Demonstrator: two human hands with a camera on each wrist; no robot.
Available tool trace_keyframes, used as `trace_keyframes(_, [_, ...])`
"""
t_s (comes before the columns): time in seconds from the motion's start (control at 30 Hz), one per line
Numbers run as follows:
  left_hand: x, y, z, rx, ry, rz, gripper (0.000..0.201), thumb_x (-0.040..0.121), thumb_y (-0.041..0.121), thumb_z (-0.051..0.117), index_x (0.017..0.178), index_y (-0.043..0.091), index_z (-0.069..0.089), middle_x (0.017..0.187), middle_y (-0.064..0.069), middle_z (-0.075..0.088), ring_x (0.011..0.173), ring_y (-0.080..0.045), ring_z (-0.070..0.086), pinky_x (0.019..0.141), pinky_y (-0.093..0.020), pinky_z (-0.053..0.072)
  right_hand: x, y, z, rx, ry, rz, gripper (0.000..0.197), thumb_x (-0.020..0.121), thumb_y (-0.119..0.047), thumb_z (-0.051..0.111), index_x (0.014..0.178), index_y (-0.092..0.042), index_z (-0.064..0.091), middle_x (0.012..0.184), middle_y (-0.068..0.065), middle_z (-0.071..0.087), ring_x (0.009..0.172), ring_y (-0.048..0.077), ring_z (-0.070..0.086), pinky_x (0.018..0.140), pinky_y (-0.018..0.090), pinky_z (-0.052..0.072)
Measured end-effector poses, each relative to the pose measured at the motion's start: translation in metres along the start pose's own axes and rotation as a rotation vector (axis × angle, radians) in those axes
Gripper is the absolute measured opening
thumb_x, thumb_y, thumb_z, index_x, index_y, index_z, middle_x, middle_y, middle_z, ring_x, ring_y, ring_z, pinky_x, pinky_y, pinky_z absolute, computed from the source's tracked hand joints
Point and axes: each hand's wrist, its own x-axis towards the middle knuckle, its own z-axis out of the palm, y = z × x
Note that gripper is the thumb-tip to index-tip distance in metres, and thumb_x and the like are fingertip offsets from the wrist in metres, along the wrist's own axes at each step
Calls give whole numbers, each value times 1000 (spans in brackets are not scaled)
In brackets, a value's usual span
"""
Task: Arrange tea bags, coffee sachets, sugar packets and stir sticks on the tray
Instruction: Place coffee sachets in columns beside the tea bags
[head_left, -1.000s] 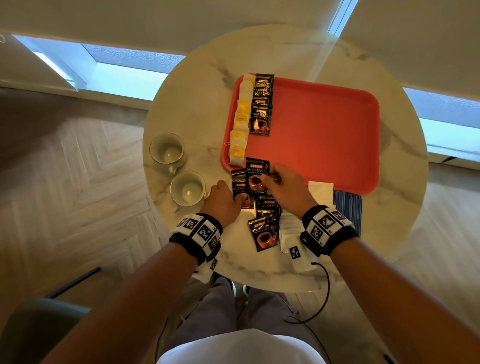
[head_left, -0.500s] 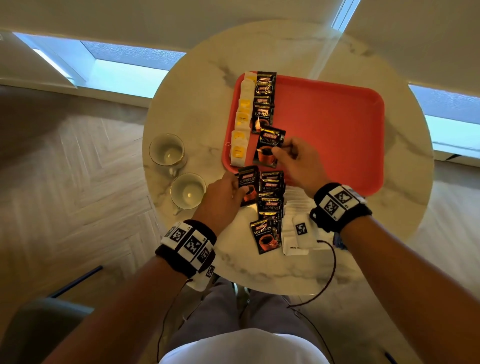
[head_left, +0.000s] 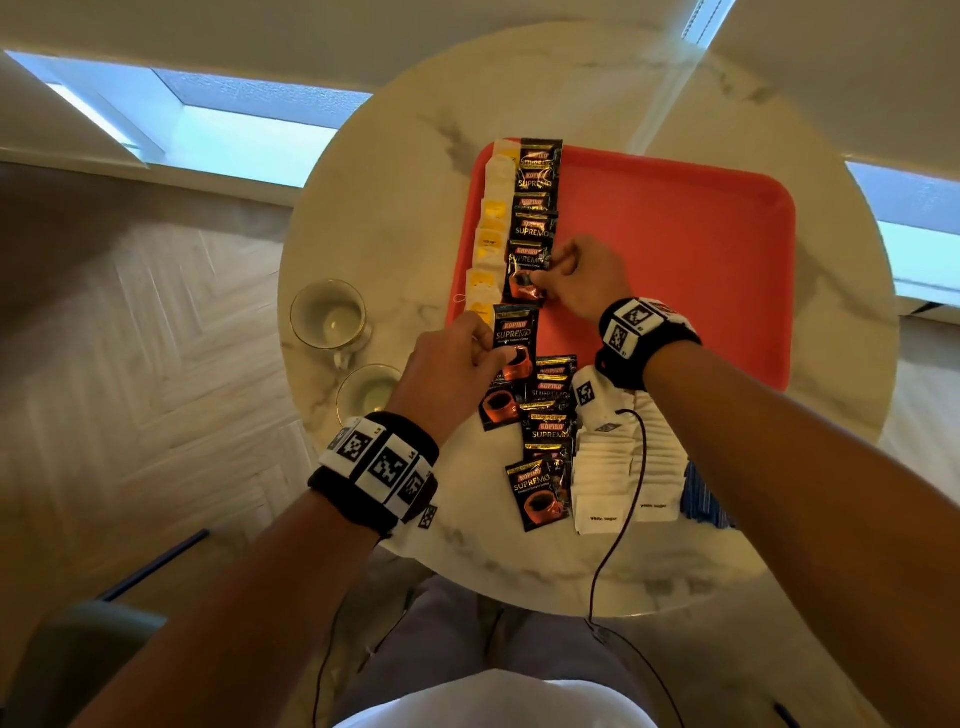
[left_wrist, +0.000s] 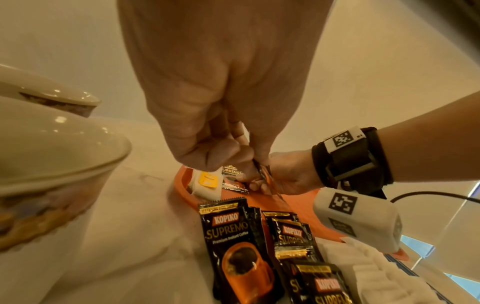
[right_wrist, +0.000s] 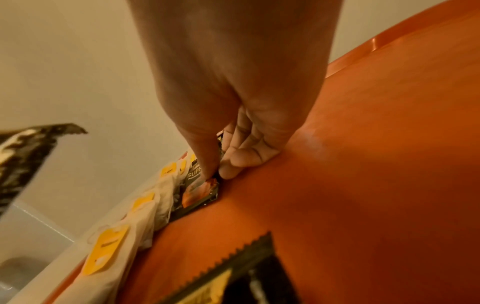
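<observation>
A red tray (head_left: 675, 249) carries a column of tea bags (head_left: 488, 244) along its left edge, with a column of black coffee sachets (head_left: 535, 208) beside it. My right hand (head_left: 543, 283) pinches the nearest sachet of that column (head_left: 519, 283), which lies flat on the tray (right_wrist: 363, 185). Thumb and finger meet on that sachet (right_wrist: 200, 191) in the right wrist view. My left hand (head_left: 485, 348) holds another sachet (head_left: 514, 338) above the tray's near left corner. Loose sachets (head_left: 545, 431), white sugar packets (head_left: 623, 467) and blue stir sticks (head_left: 701, 499) lie on the table.
Two cream cups (head_left: 328, 314) (head_left: 369, 392) stand on the round marble table (head_left: 389, 208), left of the tray. The tray's middle and right side are bare red. A cable (head_left: 623, 519) hangs from my right wrist over the sugar packets.
My right hand carried its sachet from the pile onto the tray, to the near end of the coffee column. My left hand lifted a sachet from the pile toward the tray.
</observation>
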Motion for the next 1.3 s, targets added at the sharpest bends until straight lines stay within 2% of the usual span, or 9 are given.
trace_keyframes(0.23, [19,7,-1,-70,-16,2,23,89,38,69,87,20,55,71,3,63,64,-10,62,64,-34,57,-3,2,-7,11,69,4,26,91,-37,69,94,-15,57,80,-4,59,68,9,51,64,23,46])
trace_keyframes(0.3, [25,11,-4,-78,-1,10,24,89,39,69,89,20,55,76,3,65,67,-10,64,61,-29,57,-9,0,-18,104,43,0,37,98,-48,52,96,-12,60,85,1,64,73,13,57,75,36,53])
trace_keyframes(0.37, [34,17,-8,-91,30,16,24,89,39,69,90,19,56,77,5,64,64,-3,61,55,-18,51,-23,-7,-30,287,-75,-47,40,103,-47,44,104,-12,64,89,1,68,75,12,60,74,30,52])
trace_keyframes(0.47, [48,26,-13,-113,61,19,23,90,36,70,92,17,58,74,7,62,55,3,57,46,-9,41,-42,-16,-40,341,-205,-158,24,99,-32,59,110,-12,66,98,6,70,82,7,62,72,17,49])
trace_keyframes(0.57, [60,32,-16,-92,88,58,24,89,36,70,95,16,59,74,8,61,60,9,57,50,-6,38,-45,-18,-41,329,-200,-206,14,91,-19,72,104,-16,66,102,19,70,85,19,64,82,34,53])
trace_keyframes(0.73, [60,32,-13,27,30,37,25,90,42,67,102,23,55,87,7,64,77,-5,61,63,-22,49,-26,-11,-35,255,-49,-109,16,88,-16,74,100,-8,67,91,12,72,78,16,65,77,35,54])
trace_keyframes(0.93, [20,2,12,99,-91,14,19,92,37,63,100,22,54,88,5,61,75,-9,61,68,-34,56,-16,4,-7,-7,-150,-32,19,82,-18,80,90,-11,64,75,5,74,56,7,62,62,31,51])
trace_keyframes(1.13, [-12,-19,34,150,-144,-85,21,92,36,62,96,21,48,86,3,58,76,-16,59,73,-44,55,-16,3,0,-35,-97,-15,34,74,-18,86,90,-11,58,72,-3,62,66,15,62,60,27,53])
trace_keyframes(1.3, [-21,-27,45,168,-164,-263,46,90,43,63,115,13,41,112,-9,63,99,-29,64,82,-45,55,-25,3,-6,-23,-35,-33,35,82,-31,80,97,-11,56,78,-2,64,68,13,61,60,24,47])
